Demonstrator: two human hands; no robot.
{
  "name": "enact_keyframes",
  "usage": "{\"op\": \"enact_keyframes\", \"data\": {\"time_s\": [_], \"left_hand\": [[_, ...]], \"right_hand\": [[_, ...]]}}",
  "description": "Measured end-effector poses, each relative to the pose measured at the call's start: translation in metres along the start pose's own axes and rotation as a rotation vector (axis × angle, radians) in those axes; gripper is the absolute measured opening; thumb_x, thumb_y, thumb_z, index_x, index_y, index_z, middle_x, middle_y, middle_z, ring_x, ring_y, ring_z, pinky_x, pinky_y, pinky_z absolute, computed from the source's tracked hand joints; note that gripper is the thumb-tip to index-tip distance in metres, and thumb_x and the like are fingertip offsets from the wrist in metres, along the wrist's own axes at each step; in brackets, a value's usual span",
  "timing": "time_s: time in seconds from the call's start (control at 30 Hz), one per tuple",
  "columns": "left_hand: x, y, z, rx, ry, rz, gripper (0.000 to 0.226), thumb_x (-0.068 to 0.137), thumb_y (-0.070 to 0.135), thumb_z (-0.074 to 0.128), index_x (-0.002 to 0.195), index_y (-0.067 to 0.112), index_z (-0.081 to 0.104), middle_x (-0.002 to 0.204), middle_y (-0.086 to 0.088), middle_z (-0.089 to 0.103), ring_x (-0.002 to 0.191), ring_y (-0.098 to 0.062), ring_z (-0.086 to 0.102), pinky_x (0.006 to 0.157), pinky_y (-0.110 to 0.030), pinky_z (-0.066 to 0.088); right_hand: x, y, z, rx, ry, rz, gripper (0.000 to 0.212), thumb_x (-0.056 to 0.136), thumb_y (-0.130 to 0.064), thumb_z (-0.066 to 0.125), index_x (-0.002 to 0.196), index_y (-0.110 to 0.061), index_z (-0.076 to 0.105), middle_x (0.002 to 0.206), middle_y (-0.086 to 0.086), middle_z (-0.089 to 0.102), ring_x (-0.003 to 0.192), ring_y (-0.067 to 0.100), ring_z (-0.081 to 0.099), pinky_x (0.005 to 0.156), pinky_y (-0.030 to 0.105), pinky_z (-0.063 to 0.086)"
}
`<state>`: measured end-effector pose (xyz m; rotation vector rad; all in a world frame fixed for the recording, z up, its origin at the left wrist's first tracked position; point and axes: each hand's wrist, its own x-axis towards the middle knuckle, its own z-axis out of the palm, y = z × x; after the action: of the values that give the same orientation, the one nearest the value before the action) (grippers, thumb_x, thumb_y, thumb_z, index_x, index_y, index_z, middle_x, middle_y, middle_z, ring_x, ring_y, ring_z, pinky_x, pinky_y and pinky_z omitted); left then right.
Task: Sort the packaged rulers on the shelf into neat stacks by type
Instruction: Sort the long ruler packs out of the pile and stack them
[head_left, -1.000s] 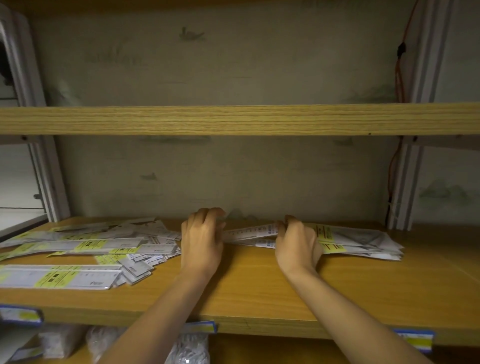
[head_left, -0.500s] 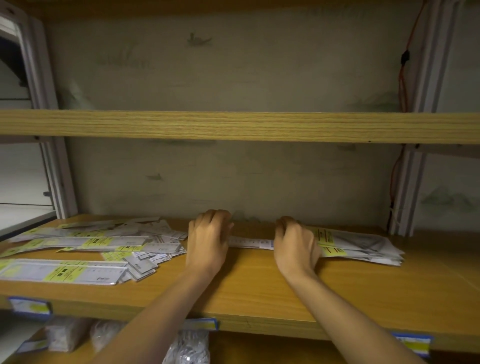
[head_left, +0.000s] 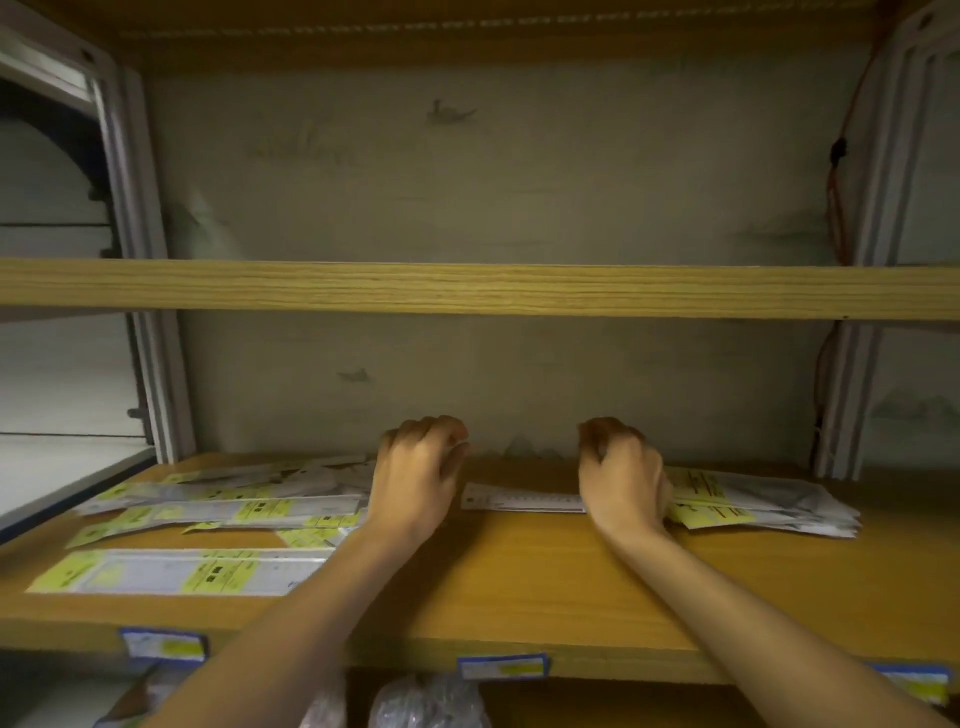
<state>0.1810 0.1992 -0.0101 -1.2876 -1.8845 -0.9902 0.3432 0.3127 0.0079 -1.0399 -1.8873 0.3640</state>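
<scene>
Rulers (head_left: 524, 500) in clear, yellow-labelled packets lie flat; right hand (head_left: 623, 475) fingers grip them, left hand (head_left: 415, 473) fingers curl empty.

Right hand (head_left: 623, 473) hides ruler stack (head_left: 763, 501) middle; label print too small.

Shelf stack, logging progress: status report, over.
Left hand curled, apparently empty. Right hand on right ruler stack, grip hidden. Loose rulers unsorted at left. Nothing blocking.

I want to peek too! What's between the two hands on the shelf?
In the head view, one packaged ruler lies between the left hand and right hand.
</scene>
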Motion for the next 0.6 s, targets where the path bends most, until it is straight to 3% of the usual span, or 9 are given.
{"op": "enact_keyframes", "data": {"time_s": [0.2, 0.6], "left_hand": [[0.005, -0.042, -0.032, -0.098, -0.031, 0.066, 0.004, 0.085, 0.017, 0.063, 0.089, 0.019, 0.063, 0.084, 0.002, 0.069, 0.08, -0.028, 0.064, 0.073, -0.044, 0.05], [0.013, -0.077, -0.062, -0.126, -0.05, 0.085, 0.004, 0.087, 0.017, 0.066, 0.091, 0.017, 0.064, 0.08, 0.001, 0.069, 0.08, -0.028, 0.064, 0.078, -0.04, 0.048]], "right_hand": [[-0.018, -0.041, 0.01, -0.013, 0.023, 0.036, 0.024, 0.099, -0.031, 0.049, 0.111, -0.017, 0.065, 0.113, 0.013, 0.066, 0.109, 0.038, 0.059, 0.08, 0.038, 0.046], [-0.033, -0.077, 0.025, -0.015, 0.043, 0.012, 0.026, 0.099, -0.033, 0.049, 0.113, -0.016, 0.064, 0.112, 0.011, 0.067, 0.107, 0.035, 0.061, 0.079, 0.034, 0.045]]}}
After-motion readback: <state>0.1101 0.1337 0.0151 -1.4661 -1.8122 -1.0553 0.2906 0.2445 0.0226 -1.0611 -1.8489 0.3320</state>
